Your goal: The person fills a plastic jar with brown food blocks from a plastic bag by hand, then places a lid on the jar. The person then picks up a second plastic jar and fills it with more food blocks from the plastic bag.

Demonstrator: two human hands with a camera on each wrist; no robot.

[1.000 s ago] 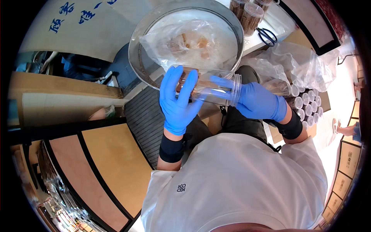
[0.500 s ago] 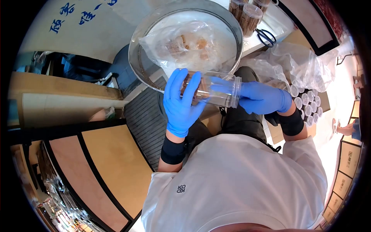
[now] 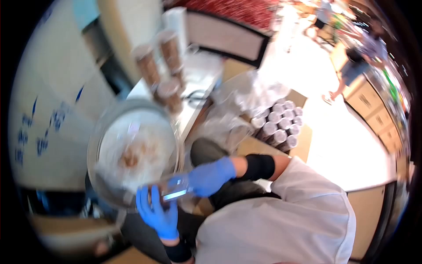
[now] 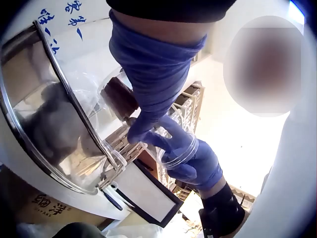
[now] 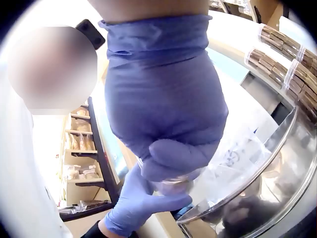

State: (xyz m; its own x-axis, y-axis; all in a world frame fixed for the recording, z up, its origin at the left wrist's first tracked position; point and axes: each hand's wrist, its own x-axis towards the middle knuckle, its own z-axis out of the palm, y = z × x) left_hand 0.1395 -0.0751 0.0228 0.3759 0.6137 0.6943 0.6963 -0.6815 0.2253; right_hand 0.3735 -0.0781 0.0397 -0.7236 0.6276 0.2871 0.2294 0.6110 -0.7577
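Note:
A clear plastic jar [image 3: 169,187] lies tilted between my two blue-gloved hands over my lap, at the near rim of a round metal basin [image 3: 93,169]. My left hand [image 3: 157,213] grips it round its base end. Brown pieces [image 4: 119,97] show inside that end in the left wrist view. From the other end, my right hand [image 3: 211,177] has fingers reaching in straight through the ringed mouth [image 4: 181,154]. Its remaining fingers are folded outside in the right wrist view. A plastic bag with brown pieces [image 3: 130,158] lies in the basin.
Several filled jars [image 3: 170,93] stand on the white table beyond the basin, beside dark-handled scissors [image 3: 197,97]. Right of my knee, a carton [image 3: 303,143] holds many lidded jars [image 3: 277,119], with crumpled clear plastic [image 3: 246,94] around it. Another person [image 3: 358,64] stands farther right.
The head view has swung right, bringing the carton and the other person into view and blurring the picture. Both hands keep the jar between them, right fingers inside it.

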